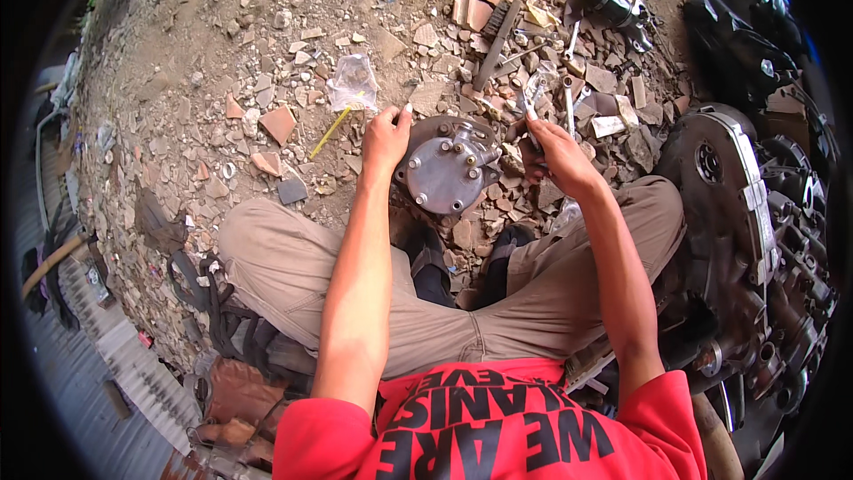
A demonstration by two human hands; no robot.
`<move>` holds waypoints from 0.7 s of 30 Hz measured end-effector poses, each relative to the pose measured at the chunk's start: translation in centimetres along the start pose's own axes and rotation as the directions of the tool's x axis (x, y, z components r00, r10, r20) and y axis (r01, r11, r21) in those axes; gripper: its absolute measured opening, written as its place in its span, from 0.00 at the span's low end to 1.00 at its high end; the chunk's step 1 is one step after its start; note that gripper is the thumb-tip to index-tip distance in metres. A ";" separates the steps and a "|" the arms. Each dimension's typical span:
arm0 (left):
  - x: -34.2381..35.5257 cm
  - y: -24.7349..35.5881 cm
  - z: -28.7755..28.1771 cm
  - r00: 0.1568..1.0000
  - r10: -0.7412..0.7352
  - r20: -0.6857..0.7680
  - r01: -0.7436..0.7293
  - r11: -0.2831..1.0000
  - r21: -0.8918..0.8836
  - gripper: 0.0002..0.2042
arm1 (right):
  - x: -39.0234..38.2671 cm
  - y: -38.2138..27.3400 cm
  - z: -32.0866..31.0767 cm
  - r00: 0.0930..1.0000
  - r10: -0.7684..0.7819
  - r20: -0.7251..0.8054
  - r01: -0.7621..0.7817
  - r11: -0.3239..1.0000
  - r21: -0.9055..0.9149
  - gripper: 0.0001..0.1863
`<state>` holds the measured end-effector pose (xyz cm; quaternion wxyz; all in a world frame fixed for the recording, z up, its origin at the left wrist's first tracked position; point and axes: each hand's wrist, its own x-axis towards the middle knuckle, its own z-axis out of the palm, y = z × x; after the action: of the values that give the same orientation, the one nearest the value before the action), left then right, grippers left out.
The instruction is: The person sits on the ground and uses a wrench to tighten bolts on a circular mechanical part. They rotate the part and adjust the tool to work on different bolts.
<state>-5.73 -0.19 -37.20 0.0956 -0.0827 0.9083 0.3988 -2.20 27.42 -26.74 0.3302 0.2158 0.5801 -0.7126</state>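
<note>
1. Round grey metal housing with bolts on its face (444, 181): on the rubble-strewn ground (213, 44), between the 2 hands. Circular from above, so no long axis; its short side stub (486, 158) points toward the right hand (563, 158).
2. Left hand (386, 144): nearer, at the housing's upper-left rim. Fingers curled; can't tell if grasping.
3. Right hand: apart, beyond the stub; housing lies leftward of its fingers, which seem pinched on a slim silver metal tool (531, 100).
4. Farther: long dark-bristled brush (496, 46).
</note>
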 end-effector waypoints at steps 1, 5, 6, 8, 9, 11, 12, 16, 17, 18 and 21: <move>0.0 0.6 -0.5 0.999 -0.034 0.002 0.034 0.998 -0.049 0.17 | -0.3 -0.3 0.0 1.000 -0.022 0.001 0.022 1.000 0.002 0.21; -1.4 3.0 -2.1 0.985 0.099 -0.138 -0.114 0.987 -0.111 0.13 | -2.0 -0.3 0.7 0.998 -0.058 0.005 0.058 0.997 -0.059 0.23; -2.4 3.7 -2.3 0.987 0.067 -0.143 -0.094 0.978 -0.188 0.13 | -2.7 -0.3 1.0 0.998 -0.057 0.004 0.058 0.994 -0.096 0.24; -4.5 5.4 -2.6 0.988 0.015 -0.151 -0.066 0.938 -0.341 0.12 | -4.8 1.0 2.7 1.000 -0.009 0.007 0.009 1.000 0.021 0.22; -5.9 6.7 -2.8 0.995 -0.088 -0.054 0.052 0.878 -0.476 0.11 | -5.7 2.6 3.2 1.000 -0.007 0.016 0.005 0.992 0.126 0.21; -8.9 6.9 -2.4 0.996 -0.085 -0.012 0.069 0.878 -0.473 0.11 | -6.9 5.6 4.6 0.991 0.031 0.127 -0.062 0.968 0.243 0.22; -10.0 6.6 -2.1 0.999 -0.015 -0.044 -0.004 0.912 -0.410 0.11 | -7.4 6.7 5.7 0.990 0.032 0.136 -0.067 0.962 0.263 0.22; -12.1 7.6 -1.4 0.988 0.146 -0.046 -0.153 0.948 -0.280 0.11 | -7.4 8.6 7.3 0.985 0.018 0.173 -0.059 0.971 0.234 0.20; -12.1 7.8 -1.3 0.984 0.173 -0.049 -0.180 0.952 -0.249 0.11 | -7.9 8.2 7.7 0.984 0.057 0.168 -0.091 0.975 0.204 0.20; -12.2 8.1 -1.4 0.978 0.201 -0.051 -0.207 0.954 -0.218 0.11 | -8.3 7.8 8.2 0.982 0.095 0.161 -0.123 0.977 0.175 0.19; -12.2 8.4 -1.3 0.969 0.247 0.000 -0.242 0.947 -0.213 0.11 | -6.3 10.1 8.6 0.998 -0.043 0.041 0.034 0.979 0.201 0.20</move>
<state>4.07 5.38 -27.43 0.0483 0.0262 0.8625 0.5031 10.09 19.39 -27.28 0.3060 0.2205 0.5019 -0.7784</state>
